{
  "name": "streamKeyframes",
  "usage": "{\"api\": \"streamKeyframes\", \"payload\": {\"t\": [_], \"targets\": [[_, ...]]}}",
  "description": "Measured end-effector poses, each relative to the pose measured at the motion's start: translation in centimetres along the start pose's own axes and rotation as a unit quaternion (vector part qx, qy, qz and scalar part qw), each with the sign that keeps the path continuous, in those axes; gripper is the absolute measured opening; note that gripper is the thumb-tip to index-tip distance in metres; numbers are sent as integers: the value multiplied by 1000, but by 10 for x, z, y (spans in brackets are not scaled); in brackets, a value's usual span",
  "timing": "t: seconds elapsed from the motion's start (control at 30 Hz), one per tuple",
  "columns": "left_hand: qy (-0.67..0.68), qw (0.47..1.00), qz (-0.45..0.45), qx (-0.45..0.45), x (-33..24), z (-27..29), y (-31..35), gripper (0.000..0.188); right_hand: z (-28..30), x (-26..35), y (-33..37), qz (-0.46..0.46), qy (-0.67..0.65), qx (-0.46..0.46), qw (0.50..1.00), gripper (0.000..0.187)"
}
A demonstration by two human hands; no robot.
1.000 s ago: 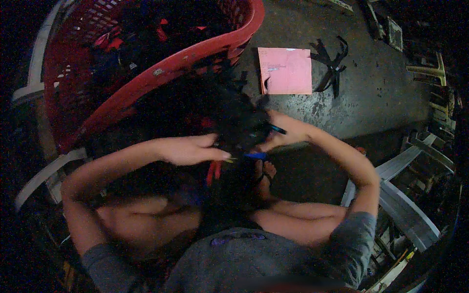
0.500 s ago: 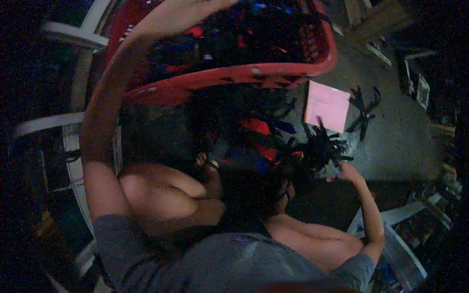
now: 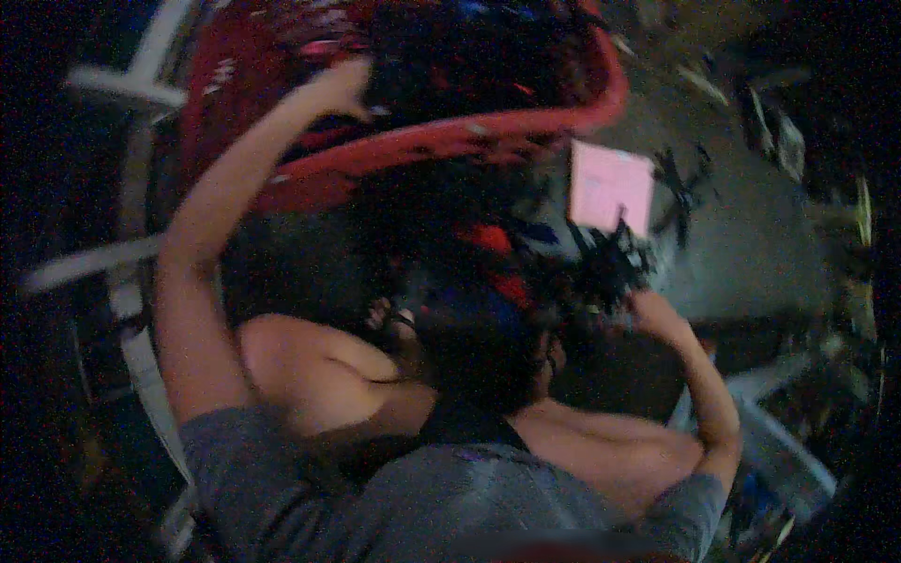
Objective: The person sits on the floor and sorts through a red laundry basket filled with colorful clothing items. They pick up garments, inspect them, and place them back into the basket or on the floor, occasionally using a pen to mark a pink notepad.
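My left hand (image 3: 343,87) reaches over the near rim of a red plastic basket (image 3: 422,141). The basket holds a dark heap with red and blue bits. Motion and darkness smear that hand's fingers, so what they do is unclear. My right hand (image 3: 654,311) is closed at the near end of a bundle of black straps (image 3: 608,267), its loose ends fanning outward. Between my feet and the basket lies a dark pile with red pieces (image 3: 490,240) showing; single items in it are too dim to tell.
A pink square pad or box (image 3: 610,186) lies on the grey floor beyond the bundle. More black straps (image 3: 685,183) are to its right. Pale frame pieces (image 3: 136,86) stand along the left, and a light-coloured frame (image 3: 784,450) is at the lower right.
My left hand has drawn back toward me and the basket's near rim. The right hand and the black bundle have shifted slightly away from me and left, as has the whole view.
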State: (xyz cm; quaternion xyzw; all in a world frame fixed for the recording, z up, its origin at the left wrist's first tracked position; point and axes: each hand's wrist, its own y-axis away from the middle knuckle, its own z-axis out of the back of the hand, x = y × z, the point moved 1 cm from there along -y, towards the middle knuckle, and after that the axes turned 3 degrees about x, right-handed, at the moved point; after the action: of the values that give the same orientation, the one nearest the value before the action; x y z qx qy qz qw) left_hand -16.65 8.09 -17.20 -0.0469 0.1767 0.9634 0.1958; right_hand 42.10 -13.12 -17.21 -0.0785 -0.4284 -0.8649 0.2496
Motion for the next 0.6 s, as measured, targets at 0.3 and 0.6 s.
{"api": "streamKeyframes", "payload": {"t": [0.3, 0.6], "targets": [[10, 932, -138, -336, -97, 135, 24, 35, -100, -24, -98, -219, -64, -116, 967, 66], [86, 948, -307, 16, -310, 65, 41, 54, -4, 7, -74, -101, -522, 45, 846, 42]]}}
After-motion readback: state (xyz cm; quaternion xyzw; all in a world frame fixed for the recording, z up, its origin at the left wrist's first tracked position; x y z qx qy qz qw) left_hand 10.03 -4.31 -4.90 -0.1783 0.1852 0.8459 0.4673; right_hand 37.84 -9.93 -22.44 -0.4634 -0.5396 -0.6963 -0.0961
